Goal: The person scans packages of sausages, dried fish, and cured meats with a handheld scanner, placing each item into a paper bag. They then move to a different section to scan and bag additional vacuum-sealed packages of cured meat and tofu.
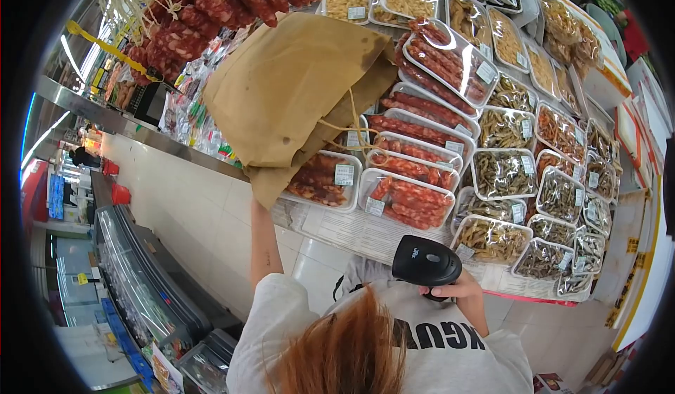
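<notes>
A black barcode scanner (424,262) is held by its handle in my right hand (460,291), close to my chest, its head over the front edge of the table. My left forearm reaches up under a large creased piece of brown paper (288,92), which has loops of thin string at its right side. The paper hides my left hand, so its fingers do not show. Beneath the paper's lower right edge lies a wrapped tray of dark cured meat (325,183). Beside it is a tray of red sausages (408,201), with more sausage packs (450,63) stacked behind.
Wrapped trays of dried goods (503,172) cover the right of the table. Sausages (232,0) hang at the upper left, above small plastic packets (197,120). White foam boxes (598,63) stand at the far right. A glass-fronted display case (140,274) is at the lower left.
</notes>
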Available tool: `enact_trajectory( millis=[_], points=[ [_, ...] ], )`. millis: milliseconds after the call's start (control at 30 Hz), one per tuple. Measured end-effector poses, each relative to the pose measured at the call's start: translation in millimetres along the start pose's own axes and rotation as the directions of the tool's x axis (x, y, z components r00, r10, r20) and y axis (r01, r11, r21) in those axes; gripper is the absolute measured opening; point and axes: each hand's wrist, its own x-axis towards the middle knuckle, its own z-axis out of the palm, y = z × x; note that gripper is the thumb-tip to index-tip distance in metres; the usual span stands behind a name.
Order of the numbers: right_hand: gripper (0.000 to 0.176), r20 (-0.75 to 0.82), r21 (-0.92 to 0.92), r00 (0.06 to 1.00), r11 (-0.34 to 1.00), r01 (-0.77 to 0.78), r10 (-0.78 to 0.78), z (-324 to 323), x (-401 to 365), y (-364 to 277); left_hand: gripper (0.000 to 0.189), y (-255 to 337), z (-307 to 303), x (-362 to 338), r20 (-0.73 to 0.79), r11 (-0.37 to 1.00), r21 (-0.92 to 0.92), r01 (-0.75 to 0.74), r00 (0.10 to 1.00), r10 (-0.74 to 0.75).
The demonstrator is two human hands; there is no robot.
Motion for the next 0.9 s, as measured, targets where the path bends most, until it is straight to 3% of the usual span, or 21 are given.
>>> enact_trajectory(
  millis=[133,300,367,433,467,500,533,567,633,700,733,800,867,900],
  points=[
    [0.035,0.017,-0.030,1.000,1.000,0.009,-0.008,-2,-2,3,0.035,10,5,-13,-0.048,0.979,0.022,0.201,0.979,-0.200],
    [0.032,0.013,-0.020,1.000,1.000,0.006,-0.005,-1,-1,0,0.035,38,3,-33,-0.129,0.892,0.049,0.450,0.888,-0.441],
    [0.031,0.010,-0.020,1.000,1.000,0.014,-0.014,0,-2,-3,0.029,89,-24,-35,-0.041,0.887,-0.018,0.460,0.887,-0.461],
    [0.031,-0.105,0.053,0.993,0.998,-0.042,0.047,5,-5,-8,0.023,108,-50,-46,0.153,0.936,0.053,0.349,0.923,-0.353],
    [0.031,-0.109,0.056,0.993,0.998,-0.038,0.044,2,-5,-4,0.023,119,-64,-39,0.157,0.937,0.053,0.344,0.924,-0.349],
    [0.032,-0.070,0.031,0.998,1.000,0.004,-0.002,-4,-5,1,0.021,131,-78,-33,0.349,0.877,-0.273,0.395,0.890,-0.293],
    [0.034,-0.027,0.006,0.999,0.999,0.041,-0.040,-9,-6,4,0.020,139,-86,-30,0.501,0.693,-0.549,0.467,0.848,-0.175],
    [0.036,-0.009,0.001,0.998,0.999,0.054,-0.054,-10,-4,3,0.020,145,-84,-21,0.497,0.687,-0.552,0.473,0.848,-0.184],
    [0.038,-0.014,0.007,0.999,0.999,0.051,-0.051,-10,-8,1,0.020,156,-68,13,0.292,0.859,-0.401,0.317,0.933,-0.209],
    [0.041,-0.024,0.008,0.997,0.997,0.074,-0.074,-8,-8,-3,0.028,143,-45,26,0.278,0.967,-0.082,0.243,0.937,-0.212],
    [0.043,-0.052,0.024,0.997,0.998,0.065,-0.063,-6,-9,-6,0.028,136,-37,35,0.269,0.969,-0.081,0.231,0.942,-0.202],
    [0.046,-0.085,0.038,0.994,0.997,0.071,-0.068,-2,-12,-12,0.029,124,-21,55,0.141,0.924,0.052,0.378,0.914,-0.382],
    [0.050,-0.127,0.038,0.989,0.996,0.085,-0.079,0,-13,-14,0.033,105,-29,84,-0.170,0.952,0.083,0.294,0.946,-0.277],
    [0.050,-0.136,0.043,0.986,0.994,0.099,-0.092,-2,-15,-11,0.034,101,-46,100,-0.158,0.933,-0.057,0.355,0.920,-0.360]
  ],
)
